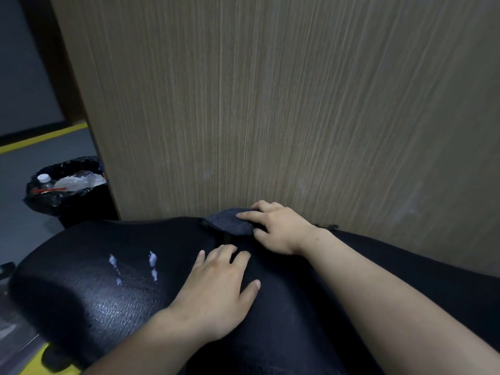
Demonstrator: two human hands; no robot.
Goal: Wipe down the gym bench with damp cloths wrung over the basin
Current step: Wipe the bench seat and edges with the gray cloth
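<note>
Now: wiping the far edge of the bench

The right hand [278,228] presses a dark cloth [230,221] onto the far edge of the black bench [89,293], right where the bench meets the wood wall [270,104]. Its fingers are spread over the cloth and curl down around it, so it holds the cloth by pushing, not by making a tight fist. The left hand [219,288] lies flat and open on the bench top, just beside the gap between the two pads. It holds nothing and seems to steady the person.

The cloth looks soft and floppy. It is bunched up and bends easily. A damp cloth is a bit heavier than a dry one and may drip. I think the best way to hold it is with a flat palm on top and fingers over the front edge, so it does not roll up.

The bench skin is bumpy and a little shiny, so it may be slippery when wet. Some white blobs [151,259] sit on the left pad, not yet wiped.

A bin [67,190] with a black bag stands on the floor to the left. No basin is in view.
</note>
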